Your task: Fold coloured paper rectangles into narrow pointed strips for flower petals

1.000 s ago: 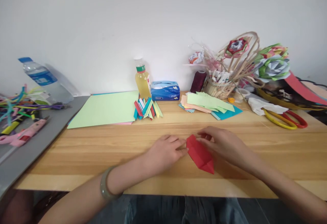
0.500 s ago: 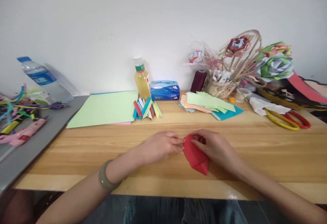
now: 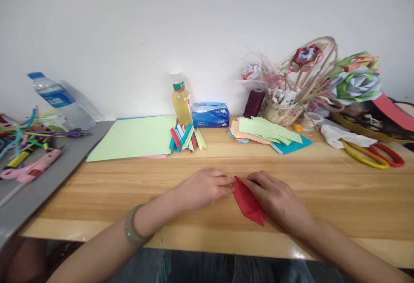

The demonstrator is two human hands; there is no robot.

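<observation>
A folded piece of red paper lies on the wooden table near its front edge, slanting with a pointed lower end. My left hand pinches the paper's upper left corner between thumb and fingertips; a bangle circles that wrist. From the other side, my right hand grips the top right edge, its thumb and index finger on the paper and its palm low over the table. The right hand covers part of the paper's right side.
Behind the hands stand folded paper strips, a yellow drink bottle and a blue tissue pack. Green sheets lie left. Cut papers, a basket and scissors are right. A pink glue gun rests far left.
My right hand has flattened and slid down along the paper's right edge, with the index finger now stretched towards the top corner. The paper sits slightly lower in view.
</observation>
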